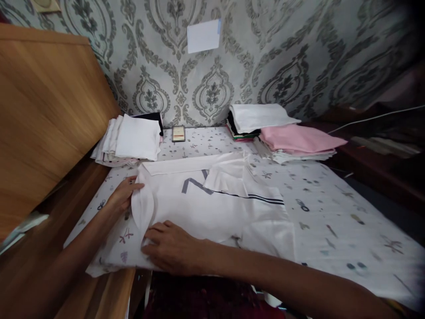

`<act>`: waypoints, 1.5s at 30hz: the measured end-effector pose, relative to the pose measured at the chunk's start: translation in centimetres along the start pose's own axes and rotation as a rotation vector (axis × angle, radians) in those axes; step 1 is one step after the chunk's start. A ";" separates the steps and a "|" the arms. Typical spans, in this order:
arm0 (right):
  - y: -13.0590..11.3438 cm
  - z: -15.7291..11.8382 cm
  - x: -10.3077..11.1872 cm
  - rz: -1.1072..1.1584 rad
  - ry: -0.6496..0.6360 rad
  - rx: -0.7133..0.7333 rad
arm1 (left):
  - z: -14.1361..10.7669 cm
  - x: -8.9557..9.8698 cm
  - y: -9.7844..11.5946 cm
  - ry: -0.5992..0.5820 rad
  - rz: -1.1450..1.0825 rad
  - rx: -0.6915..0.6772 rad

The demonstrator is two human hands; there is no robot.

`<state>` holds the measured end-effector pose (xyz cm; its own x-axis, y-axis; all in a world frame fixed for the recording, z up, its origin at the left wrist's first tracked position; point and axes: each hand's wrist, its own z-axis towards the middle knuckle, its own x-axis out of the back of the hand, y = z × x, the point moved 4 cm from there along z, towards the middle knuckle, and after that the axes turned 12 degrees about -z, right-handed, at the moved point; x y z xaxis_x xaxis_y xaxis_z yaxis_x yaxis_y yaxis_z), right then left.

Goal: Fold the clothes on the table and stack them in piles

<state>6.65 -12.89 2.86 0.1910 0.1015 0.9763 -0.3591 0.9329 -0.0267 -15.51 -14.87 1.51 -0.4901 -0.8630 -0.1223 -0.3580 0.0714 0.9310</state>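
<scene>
A white garment (206, 212) with dark stripes lies spread on the patterned white cloth, partly folded over along its far edge and bunched near its upper right. My left hand (125, 193) holds its left edge, the thumb and fingers closed on the fabric. Nearer to me, my right hand (171, 248) rests at the garment's lower left corner, its fingers curled on the fabric. The undersides of both hands' grips are hidden.
Folded white cloths (137, 137) sit at the back left, beside a small framed card (178, 133). At the back right are a white-topped stack (262, 116) and a pink cloth (299, 138). A wooden panel (49, 106) stands at the left.
</scene>
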 end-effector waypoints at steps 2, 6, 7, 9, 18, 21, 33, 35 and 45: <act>0.0 0.0 0.1 0.026 0.007 0.029 | 0.3 -0.1 0.0 -0.010 0.031 -0.007; -0.2 0.2 -0.3 0.032 0.001 0.061 | 1.3 -0.3 0.0 0.004 0.149 -0.019; -0.3 0.4 -0.4 0.028 -0.009 0.066 | 1.6 -0.3 0.1 0.020 0.186 -0.020; -0.4 1.0 -0.8 0.027 -0.038 0.081 | 2.1 -0.5 0.6 0.040 0.334 -0.056; -0.5 3.7 -1.4 0.029 -0.058 0.194 | -3.3 -4.7 2.0 -0.294 1.287 -0.951; -0.7 3.3 -1.3 0.056 -0.025 0.206 | -4.8 -5.3 -0.4 -0.695 1.286 -0.948; 2.1 -1.4 1.5 0.170 0.037 0.004 | -1.9 -0.1 1.5 -0.189 1.319 -0.926; 2.0 -1.4 1.4 0.158 -0.011 0.029 | -1.9 -1.6 1.2 -0.302 1.287 -0.975; 7.8 -7.2 3.6 0.285 0.043 -0.262 | 5.6 -4.8 2.9 -0.414 1.502 -0.911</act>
<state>11.12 -2.74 4.62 0.1570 0.3783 0.9123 -0.1587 0.9214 -0.3547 -18.65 -7.69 2.90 -0.1470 -0.1502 0.9777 0.9638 0.2007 0.1757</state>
